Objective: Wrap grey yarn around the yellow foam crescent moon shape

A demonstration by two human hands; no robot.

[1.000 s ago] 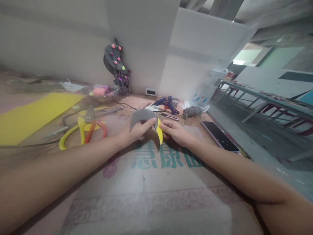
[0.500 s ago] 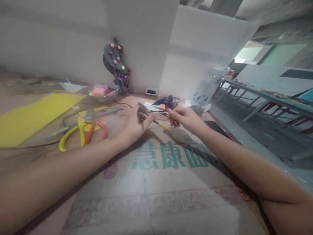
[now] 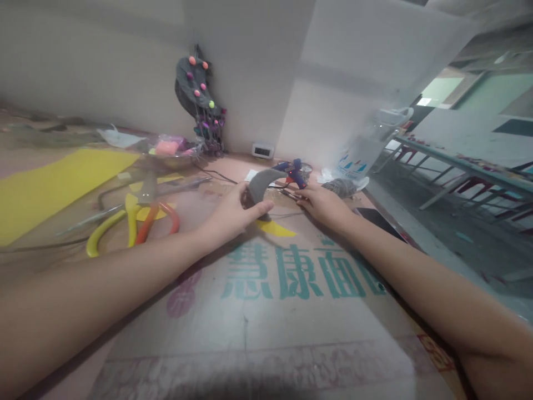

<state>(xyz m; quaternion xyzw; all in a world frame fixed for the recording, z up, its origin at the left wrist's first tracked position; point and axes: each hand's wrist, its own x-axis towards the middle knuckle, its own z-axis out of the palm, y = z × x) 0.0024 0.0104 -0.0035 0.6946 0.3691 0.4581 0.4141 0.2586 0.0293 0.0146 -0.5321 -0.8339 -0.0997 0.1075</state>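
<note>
My left hand (image 3: 235,214) is closed around a dark grey crescent-shaped piece (image 3: 264,183), with the thumb along its lower side. Just under that thumb a pointed yellow piece (image 3: 277,228) sticks out; whether it is attached to the crescent I cannot tell. My right hand (image 3: 322,206) is low over the tabletop to the right, fingers drawn together at a thin dark item (image 3: 290,194) too small to name. Behind the hands lies a blue glue gun (image 3: 295,173) with an orange part. A ball of grey yarn (image 3: 340,188) is beyond the right hand.
Yellow-and-orange-handled pliers (image 3: 132,222) and a yellow sheet (image 3: 62,191) lie at the left. A decorated grey crescent (image 3: 191,86) leans on the wall near a small digital display (image 3: 262,150). At the right back stand a plastic jug (image 3: 362,147) and a black flat object (image 3: 381,222).
My left hand has turned, bringing the crescent's broad side into view. My right hand has lowered toward the tabletop, near the glue gun. The view has shifted slightly.
</note>
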